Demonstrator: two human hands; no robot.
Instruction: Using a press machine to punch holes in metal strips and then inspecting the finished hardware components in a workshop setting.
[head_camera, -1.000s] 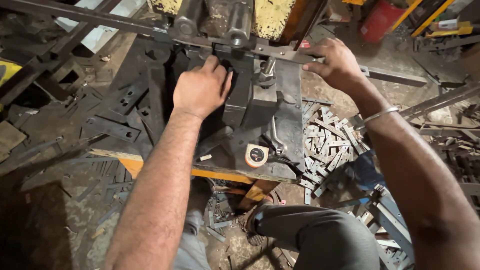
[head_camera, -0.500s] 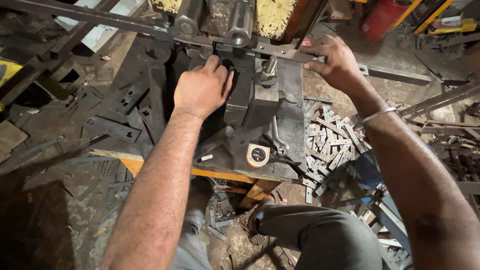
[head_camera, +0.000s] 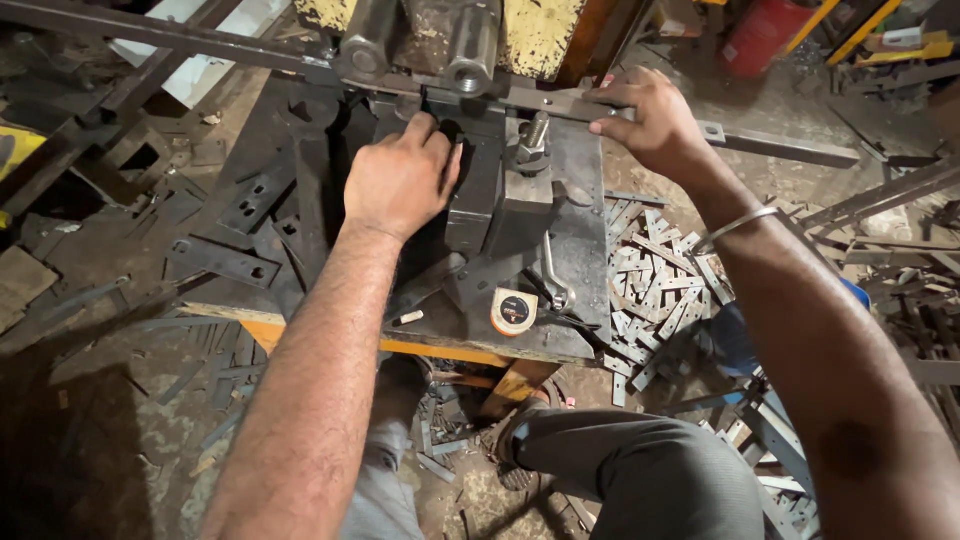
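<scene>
Hands unmoved, right hand (head_camera: 655, 125) gripping long flat grey steel bar (head_camera: 770, 145)

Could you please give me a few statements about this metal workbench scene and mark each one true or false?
1. The left hand rests on the dark metal block under the press. True.
2. The right hand holds a hammer. False: its fingers rest on the long flat steel bar.
3. A small round tape measure lies on the steel work plate. True.
4. The pile of short cut metal strips lies to the left of the plate. False: it lies on the floor to the right.
5. A thin bangle sits on the right wrist. True.
</scene>
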